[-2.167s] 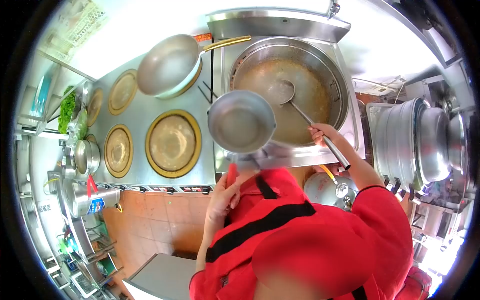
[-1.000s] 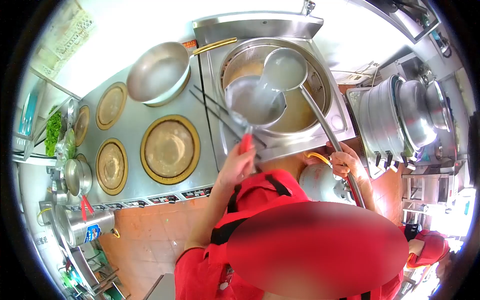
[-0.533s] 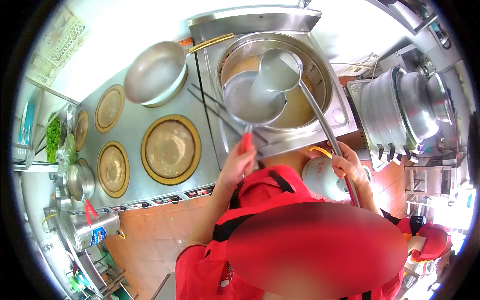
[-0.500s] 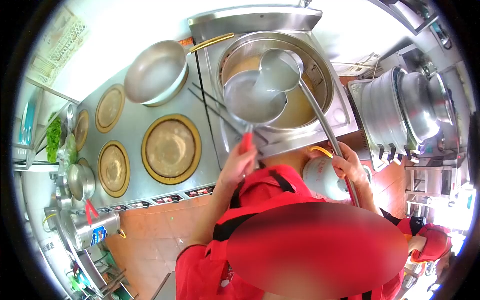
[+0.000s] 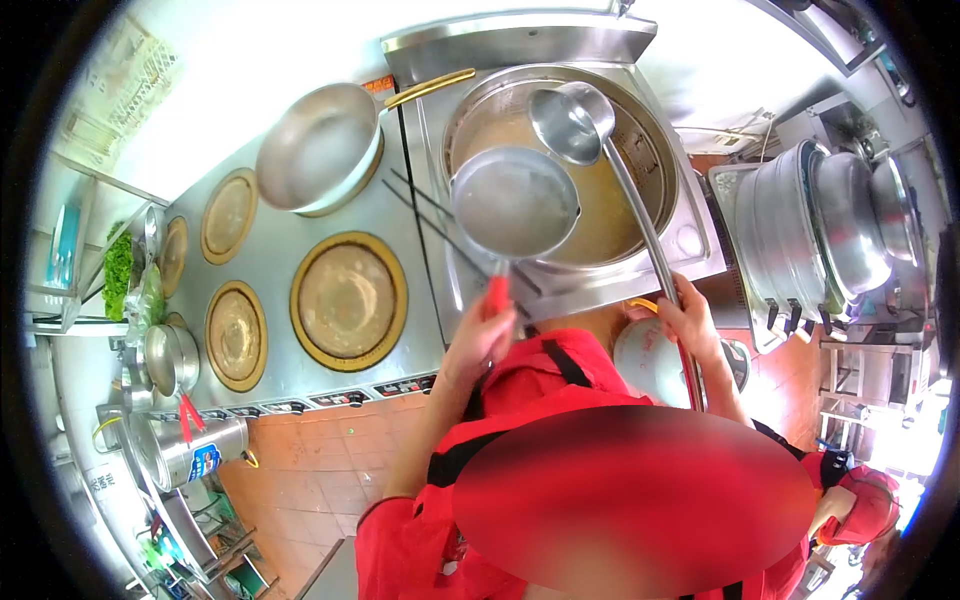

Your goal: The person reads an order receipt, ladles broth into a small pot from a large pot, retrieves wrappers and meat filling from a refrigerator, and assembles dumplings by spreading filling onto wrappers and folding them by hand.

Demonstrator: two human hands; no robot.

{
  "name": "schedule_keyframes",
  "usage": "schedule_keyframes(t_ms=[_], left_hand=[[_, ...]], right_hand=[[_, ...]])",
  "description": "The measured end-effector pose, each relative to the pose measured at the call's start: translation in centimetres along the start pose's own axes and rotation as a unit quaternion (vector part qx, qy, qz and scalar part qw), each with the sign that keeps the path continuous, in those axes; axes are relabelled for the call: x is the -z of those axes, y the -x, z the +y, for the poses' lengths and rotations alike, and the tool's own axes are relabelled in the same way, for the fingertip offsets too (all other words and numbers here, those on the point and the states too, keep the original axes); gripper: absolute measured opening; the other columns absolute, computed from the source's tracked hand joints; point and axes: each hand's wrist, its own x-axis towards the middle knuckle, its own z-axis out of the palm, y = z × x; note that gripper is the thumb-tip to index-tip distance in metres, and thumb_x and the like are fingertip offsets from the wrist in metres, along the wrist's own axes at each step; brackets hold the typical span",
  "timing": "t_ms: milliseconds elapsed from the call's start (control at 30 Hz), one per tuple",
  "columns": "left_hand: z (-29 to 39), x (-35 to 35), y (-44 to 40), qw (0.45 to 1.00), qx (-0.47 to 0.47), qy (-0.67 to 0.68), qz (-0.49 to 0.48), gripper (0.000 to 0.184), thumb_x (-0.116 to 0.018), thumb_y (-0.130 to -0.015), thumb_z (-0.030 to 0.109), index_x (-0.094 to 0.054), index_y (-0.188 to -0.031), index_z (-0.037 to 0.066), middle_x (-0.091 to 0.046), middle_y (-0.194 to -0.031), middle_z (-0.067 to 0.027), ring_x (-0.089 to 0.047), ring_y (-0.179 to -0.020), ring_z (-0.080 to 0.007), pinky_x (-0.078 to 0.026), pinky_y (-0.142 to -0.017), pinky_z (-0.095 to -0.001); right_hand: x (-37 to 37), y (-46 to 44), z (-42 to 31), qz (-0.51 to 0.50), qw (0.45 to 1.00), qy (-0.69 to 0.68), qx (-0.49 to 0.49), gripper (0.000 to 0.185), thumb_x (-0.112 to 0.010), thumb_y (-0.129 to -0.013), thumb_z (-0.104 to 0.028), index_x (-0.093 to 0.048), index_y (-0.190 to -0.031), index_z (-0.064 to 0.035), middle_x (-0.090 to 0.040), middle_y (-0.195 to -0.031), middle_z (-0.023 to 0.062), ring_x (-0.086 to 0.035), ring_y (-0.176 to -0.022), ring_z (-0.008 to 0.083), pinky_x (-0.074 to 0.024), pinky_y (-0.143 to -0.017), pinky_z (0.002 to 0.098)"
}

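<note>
My left hand (image 5: 482, 345) is wrapped round the red handle of a small saucepan (image 5: 515, 203), which is over the near left part of a large steel pot (image 5: 660, 165). Cloudy liquid shows in the saucepan. Brownish broth fills part of the big pot. With my right hand (image 5: 688, 315) I grip the long metal handle of a ladle (image 5: 568, 125). The ladle's bowl is tilted above the pot, just beyond the saucepan, and looks nearly emptied. Dark chopsticks (image 5: 440, 225) lie on the counter left of the pot, partly under the saucepan.
A wok with a gold handle (image 5: 318, 150) stands at the back of the cooktop (image 5: 275, 250), among round burner plates. Stacked metal basins (image 5: 790, 230) are at the right. A gas cylinder (image 5: 650, 360) stands below the pot. Another person in a red cap (image 5: 868, 505) is at the lower right.
The ladle went from dipping in the broth to pouring into the saucepan; the pouring stream is now gone. The saucepan moved from beside the pot to over it. My right hand slid down the ladle's handle.
</note>
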Motion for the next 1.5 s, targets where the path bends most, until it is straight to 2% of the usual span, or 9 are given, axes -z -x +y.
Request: schedule_keyframes(t_ms=[133, 233, 367, 467, 700, 900, 1000, 1133, 1500], left_hand=[[-0.1, -0.3, -0.1, 0.999, 0.023, 0.01, 0.022, 0.017, -0.054, -0.092, 0.012, -0.046, -0.106, 0.006, -0.043, -0.051, 0.0018, -0.039, -0.034, -0.0087, -0.029, -0.032, -0.0235], [0.5, -1.3, 0.4, 1.0, 0.014, -0.011, 0.02, 0.023, -0.054, -0.093, 0.016, -0.043, -0.11, 0.005, -0.042, -0.055, 0.0003, -0.033, -0.035, -0.0085, -0.025, -0.034, -0.0239], [-0.1, -1.4, 0.4, 0.999, 0.008, -0.002, 0.036, 0.024, -0.055, -0.092, 0.015, -0.044, -0.11, 0.005, -0.042, -0.056, 0.0004, -0.035, -0.036, -0.0086, -0.027, -0.034, -0.023], [-0.7, -0.9, 0.1, 0.999, 0.004, 0.018, 0.037, 0.024, -0.056, -0.091, 0.014, -0.045, -0.11, 0.005, -0.043, -0.056, 0.0004, -0.037, -0.037, -0.0087, -0.028, -0.034, -0.0223], [-0.5, -1.6, 0.2, 0.999, 0.0, 0.025, 0.035, 0.023, -0.055, -0.092, 0.014, -0.045, -0.11, 0.004, -0.044, -0.058, 0.0004, -0.036, -0.038, -0.0089, -0.025, -0.035, -0.0228], [-0.8, -1.3, 0.4, 0.999, 0.008, 0.011, 0.039, 0.021, -0.053, -0.093, 0.014, -0.044, -0.11, 0.005, -0.042, -0.057, 0.0008, -0.035, -0.037, -0.0083, -0.024, -0.034, -0.0233], [-0.7, -1.1, 0.2, 0.999, 0.007, 0.004, 0.032, 0.021, -0.052, -0.093, 0.014, -0.044, -0.11, 0.004, -0.042, -0.057, 0.001, -0.035, -0.037, -0.0082, -0.023, -0.034, -0.0234], [-1.1, -0.6, 0.1, 1.0, -0.006, 0.021, 0.007, 0.015, -0.056, -0.091, 0.015, -0.047, -0.1, 0.007, -0.044, -0.053, 0.0021, -0.039, -0.037, -0.0083, -0.028, -0.034, -0.024], [-1.0, -0.4, 0.2, 0.999, -0.015, 0.02, -0.029, 0.012, -0.055, -0.092, 0.015, -0.047, -0.097, 0.007, -0.045, -0.056, 0.0021, -0.041, -0.04, -0.0078, -0.03, -0.036, -0.0236]], right_hand=[[0.5, -8.2, 5.2, 0.008, 0.999, 0.017, 0.048, 0.041, -0.059, -0.082, -0.017, -0.053, -0.118, 0.0022, -0.058, -0.07, 0.004, -0.054, -0.055, 0.011, -0.042, -0.046, 0.0271], [-0.2, -12.4, 4.2, -0.015, 0.999, 0.052, -0.002, 0.034, -0.056, -0.081, -0.018, -0.054, -0.107, 0.0041, -0.056, -0.067, 0.0075, -0.056, -0.055, 0.0172, -0.0445, -0.048, 0.0324], [-1.0, -16.8, 5.9, -0.045, 0.984, 0.172, -0.002, 0.028, -0.052, -0.08, -0.02, -0.051, -0.091, 0.0054, -0.056, -0.066, 0.0169, -0.058, -0.053, 0.0244, -0.0472, -0.053, 0.0382], [-1.4, -17.5, 6.6, -0.079, 0.985, 0.15, 0.012, 0.022, -0.054, -0.079, -0.02, -0.05, -0.085, 0.0005, -0.052, -0.06, 0.0052, -0.055, -0.049, 0.0146, -0.0431, -0.042, 0.0294], [1.6, -12.0, 5.6, -0.135, 0.943, -0.288, -0.094, 0.019, -0.047, -0.089, -0.013, -0.052, -0.101, 0.0004, -0.043, -0.057, -0.0003, -0.041, -0.043, 0.0075, -0.0326, -0.036, 0.0231], [3.5, -3.2, 0.4, -0.165, 0.911, -0.378, -0.023, 0.043, -0.05, -0.086, -0.011, -0.044, -0.125, 0.0051, -0.042, -0.056, 0.0, -0.037, -0.044, 0.0055, -0.0286, -0.04, 0.0201], [3.0, -0.2, -0.9, -0.116, 0.945, -0.306, -0.006, 0.04, -0.046, -0.089, -0.007, -0.042, -0.128, 0.0023, -0.036, -0.058, -0.0025, -0.032, -0.041, 0.0041, -0.0262, -0.038, 0.0195], [2.2, 2.2, -1.5, -0.103, 0.967, -0.232, -0.007, 0.052, -0.056, -0.083, -0.013, -0.042, -0.129, 0.0065, -0.056, -0.077, 0.0054, -0.038, -0.046, 0.0052, -0.028, -0.041, 0.0191], [0.1, 3.3, 1.3, -0.01, 0.999, 0.011, 0.042, 0.041, -0.058, -0.087, -0.013, -0.052, -0.125, -0.0014, -0.051, -0.063, -0.0023, -0.047, -0.048, 0.0059, -0.0378, -0.043, 0.022]])
